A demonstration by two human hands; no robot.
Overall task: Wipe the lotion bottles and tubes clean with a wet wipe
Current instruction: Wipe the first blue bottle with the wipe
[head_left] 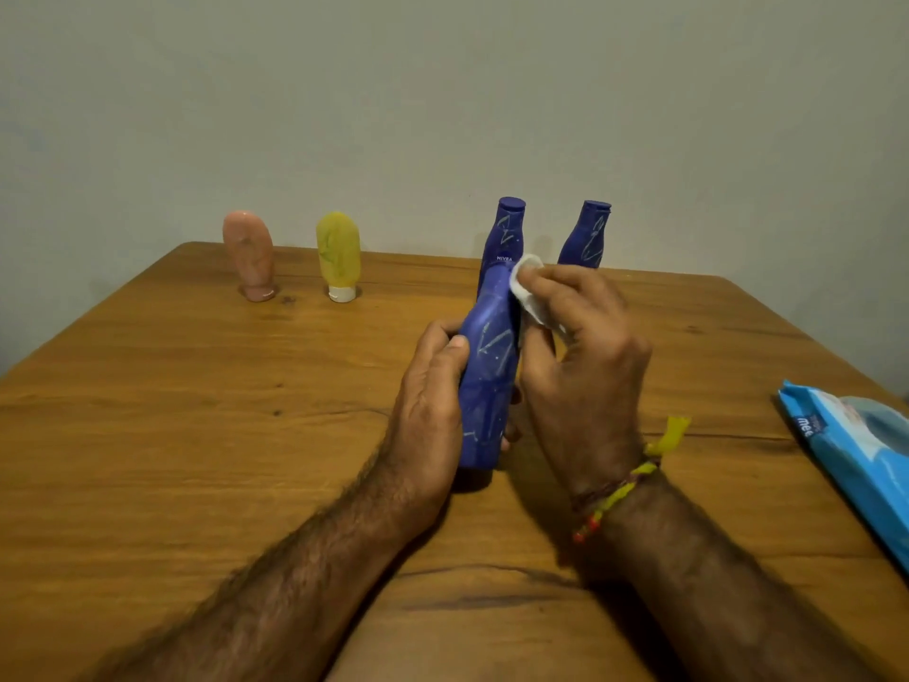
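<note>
held bottle: a blue bottle point(487, 381) stood near the middle of the table point(196, 435), its top leaning away from the person, its base at or just above the wood; pale scribbled marks showed on its side.
left hand: the left hand point(433, 401) grasped the bottle's lower body from the left, thumb lying across the near face, the other fingers curled round the far side with tips showing at the right edge.
right hand: the right hand point(585, 366) pinched a white wipe point(529, 287) between thumb and fingers and pressed it to the upper right side of the bottle, near the neck.
wrist: yellow and red threads point(620, 489) were tied round the right wrist, a loose yellow end sticking up.
back row: two more blue bottles stood upright at the far edge, one point(506, 233) straight behind the held bottle and partly hidden by it, the other point(588, 236) just to its right; both bore the same pale marks.
tubes: a pink tube point(248, 255) and a yellow tube point(338, 255) stood on their caps at the far left, apart from each other and well apart from the bottles.
pack: a light blue wipe pack point(856, 455) lay flat at the right edge of the table, partly cut off by the frame.
background: a plain grey wall point(442, 91) rose behind the table.
</note>
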